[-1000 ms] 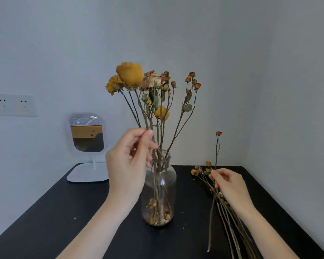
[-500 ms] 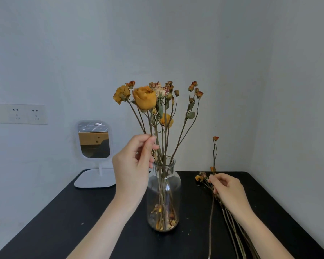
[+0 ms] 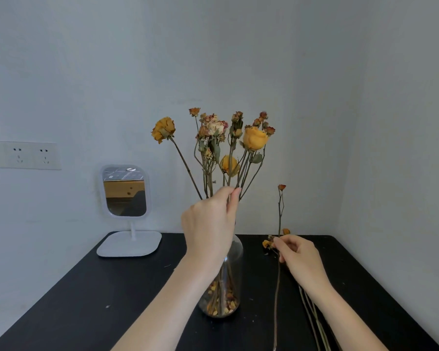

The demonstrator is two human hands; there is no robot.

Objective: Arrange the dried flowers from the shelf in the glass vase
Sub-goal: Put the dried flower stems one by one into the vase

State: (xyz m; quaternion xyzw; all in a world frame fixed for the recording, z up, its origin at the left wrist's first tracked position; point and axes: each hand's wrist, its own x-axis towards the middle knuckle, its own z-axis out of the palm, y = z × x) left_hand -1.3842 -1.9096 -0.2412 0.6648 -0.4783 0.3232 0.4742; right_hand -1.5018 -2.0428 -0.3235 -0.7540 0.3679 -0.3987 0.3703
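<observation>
A glass vase (image 3: 232,277) stands upright on the black desk (image 3: 86,300), holding a spread bunch of dried flowers (image 3: 213,138) whose stems fan out above its neck. Loose petals lie in its bottom. The left hand (image 3: 209,229) is raised in front of the neck, its grip pinched shut on a stem of the yellow rose (image 3: 255,138) on the right side of the bunch. To the right of the vase, the right hand (image 3: 299,257) rests low over the desk, its grip closed on a thin stem (image 3: 280,211) that rises upright to a small orange bud. More loose stems (image 3: 312,317) lie on the desk under that wrist. A white mirror (image 3: 124,192) stands at the desk's back left, below a wall socket (image 3: 23,155).
</observation>
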